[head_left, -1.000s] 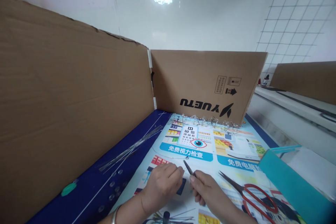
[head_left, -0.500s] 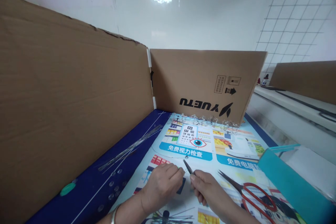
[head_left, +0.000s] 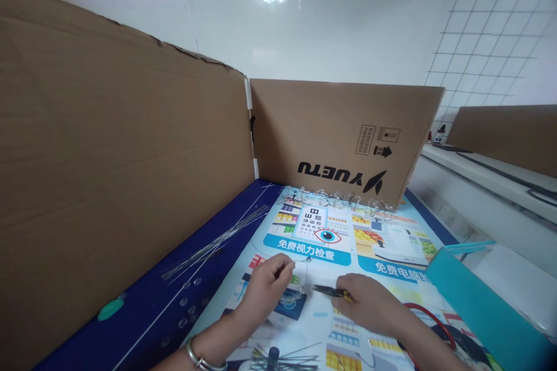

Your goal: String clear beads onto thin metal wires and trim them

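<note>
The left arm (head_left: pixel 237 319) comes up from the bottom and leans to the right, and its hand, the left hand (head_left: pixel 270 281), is curled up with the fingertips (head_left: pixel 289 268) close together. The right arm (head_left: pixel 413 330) reaches in from the bottom right, and the right hand (head_left: pixel 365 299) is bent into a grip, back side up, near the left one but not touching it.

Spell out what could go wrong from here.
The pliers point toward the left hand, so a slip might jab it. The right forearm passes over a red handle, which it could catch and drag. Small clear discs lie on the blue surface near the left forearm; a bump might scatter them.
</note>
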Demonstrator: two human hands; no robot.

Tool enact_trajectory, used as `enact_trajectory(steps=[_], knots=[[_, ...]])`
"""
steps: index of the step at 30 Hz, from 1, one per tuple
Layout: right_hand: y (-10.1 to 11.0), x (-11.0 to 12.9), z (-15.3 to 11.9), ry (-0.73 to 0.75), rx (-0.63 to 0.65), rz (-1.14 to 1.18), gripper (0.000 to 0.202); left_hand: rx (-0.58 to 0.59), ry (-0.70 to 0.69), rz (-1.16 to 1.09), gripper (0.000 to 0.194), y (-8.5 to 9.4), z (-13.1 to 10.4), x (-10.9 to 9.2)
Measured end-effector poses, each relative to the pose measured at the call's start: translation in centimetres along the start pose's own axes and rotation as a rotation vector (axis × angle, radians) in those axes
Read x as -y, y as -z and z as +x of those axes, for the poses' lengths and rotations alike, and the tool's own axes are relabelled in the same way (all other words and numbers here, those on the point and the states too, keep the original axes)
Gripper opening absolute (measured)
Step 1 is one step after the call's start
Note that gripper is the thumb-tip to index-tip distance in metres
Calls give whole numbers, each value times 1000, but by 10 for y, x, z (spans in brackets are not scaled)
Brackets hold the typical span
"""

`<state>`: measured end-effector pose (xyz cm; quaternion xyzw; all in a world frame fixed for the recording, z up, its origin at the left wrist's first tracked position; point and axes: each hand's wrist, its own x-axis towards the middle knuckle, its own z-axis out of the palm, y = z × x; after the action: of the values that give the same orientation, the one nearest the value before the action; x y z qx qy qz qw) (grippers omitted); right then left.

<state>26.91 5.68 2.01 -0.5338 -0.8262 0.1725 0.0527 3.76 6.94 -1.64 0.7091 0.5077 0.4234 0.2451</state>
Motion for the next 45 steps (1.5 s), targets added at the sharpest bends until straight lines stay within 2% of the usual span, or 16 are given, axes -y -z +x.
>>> enact_trajectory(steps=[3,6,9,11,13,16,19,25,28,34,45], knots=[[2,-3,0,-52,-80,-191,22,115,107,-85,25,-6,4,8],[3,-5,0,-49,-120,-316,24,204,118,-46,23,-9,3,13],[1,0,2,22,-175,-317,22,235,103,31,19,-7,-1,13],[-4,9,3,89,-232,-280,15,242,53,151,18,-4,-3,11],[-12,20,5,195,-261,-234,18,247,-11,310,19,-1,-4,7],[-28,33,5,351,-216,-201,31,248,-74,464,19,1,-5,4],[-39,37,4,403,-174,-206,34,243,-106,517,17,1,-4,5],[-43,33,4,417,-168,-170,32,291,-121,544,8,1,0,8],[-43,31,5,442,-164,-141,30,314,-116,605,11,-1,1,7],[-48,28,10,443,-184,-104,26,278,-59,701,16,-4,3,9],[-47,28,11,448,-181,-104,25,254,26,702,18,-4,6,12]])
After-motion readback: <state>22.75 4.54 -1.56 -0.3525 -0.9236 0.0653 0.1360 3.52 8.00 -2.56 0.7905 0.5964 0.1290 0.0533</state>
